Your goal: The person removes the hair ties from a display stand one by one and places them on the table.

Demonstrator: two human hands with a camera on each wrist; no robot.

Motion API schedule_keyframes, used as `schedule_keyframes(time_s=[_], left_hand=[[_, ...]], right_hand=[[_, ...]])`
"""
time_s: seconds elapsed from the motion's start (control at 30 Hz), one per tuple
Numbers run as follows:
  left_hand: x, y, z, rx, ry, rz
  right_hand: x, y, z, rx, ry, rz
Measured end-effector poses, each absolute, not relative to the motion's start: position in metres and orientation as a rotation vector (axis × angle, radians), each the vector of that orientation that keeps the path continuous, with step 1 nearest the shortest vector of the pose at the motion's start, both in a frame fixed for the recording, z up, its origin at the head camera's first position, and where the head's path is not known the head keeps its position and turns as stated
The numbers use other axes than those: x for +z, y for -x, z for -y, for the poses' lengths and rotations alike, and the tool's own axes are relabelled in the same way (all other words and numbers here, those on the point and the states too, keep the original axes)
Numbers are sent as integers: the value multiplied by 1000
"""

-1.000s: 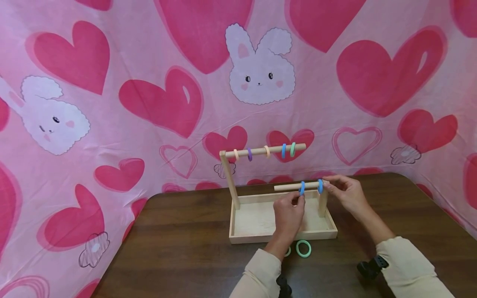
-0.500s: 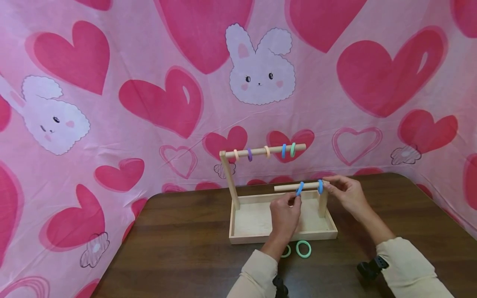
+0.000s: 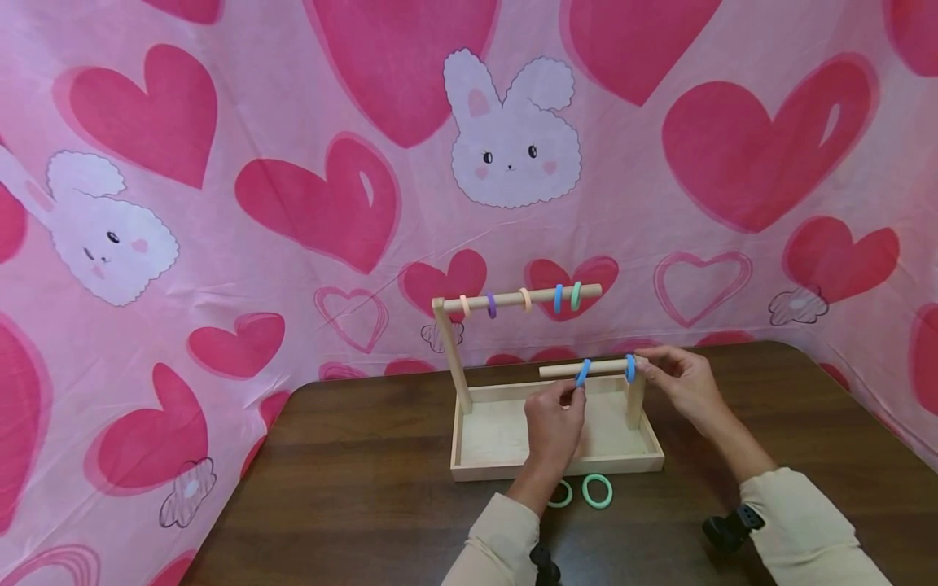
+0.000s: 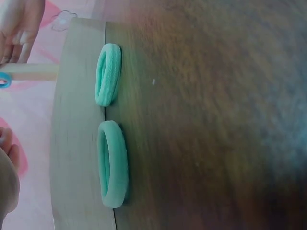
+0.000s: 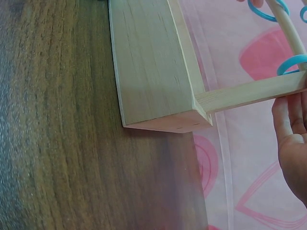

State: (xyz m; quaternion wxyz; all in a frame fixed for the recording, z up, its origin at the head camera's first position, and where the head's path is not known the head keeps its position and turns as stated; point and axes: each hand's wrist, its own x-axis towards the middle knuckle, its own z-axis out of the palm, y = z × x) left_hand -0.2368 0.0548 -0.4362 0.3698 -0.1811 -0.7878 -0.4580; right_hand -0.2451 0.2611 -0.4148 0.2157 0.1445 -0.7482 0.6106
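My left hand (image 3: 551, 423) pinches a blue hair tie (image 3: 583, 373) at its lower side. That tie hangs round the lower bar (image 3: 560, 369) of a wooden rack (image 3: 557, 470), tilted, near the bar's middle. The right hand (image 3: 681, 378) grips the top of the short post (image 3: 634, 403) where the bar joins it. In the right wrist view, its fingers (image 5: 284, 115) lie against the post. A second blue hair tie (image 3: 630, 368) sits round the bar close to the right fingertips. Two green hair ties (image 4: 113, 164) lie on the table before the rack's tray.
Several hair ties in peach, purple, blue and green hang from the upper bar (image 3: 542, 295), held by a tall post (image 3: 453, 354) at left. The dark wooden table (image 3: 352, 488) extends round the rack. Behind it hangs a pink heart-patterned cloth (image 3: 293, 98).
My left hand has slid the pinched blue hair tie leftward along the lower bar, and the tie has tilted. The right hand has stayed at the post.
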Motion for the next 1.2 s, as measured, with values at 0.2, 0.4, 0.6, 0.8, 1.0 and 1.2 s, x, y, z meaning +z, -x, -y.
schedule_keyframes(time_s=[0.2,0.4,0.6,0.8,1.0,1.2], left_hand=[[-438,239,-53,-1177,473,2007],[-436,238,-51,-1190,467,2014],[-435,239,-50,-1180,476,1997],[-434,241,-50,-1178,478,1988],[-432,242,-49,-1203,464,1993],[-433,241,-47,-1233,458,1987]], right_hand=[[-415,244,-260,1696,-384,2070],[-415,243,-260,1708,-386,2067],[-415,244,-260,1732,-401,2044],[-414,243,-259,1734,-414,2030],[-414,243,-259,1703,-415,2044],[-415,244,-259,1747,-434,2016]])
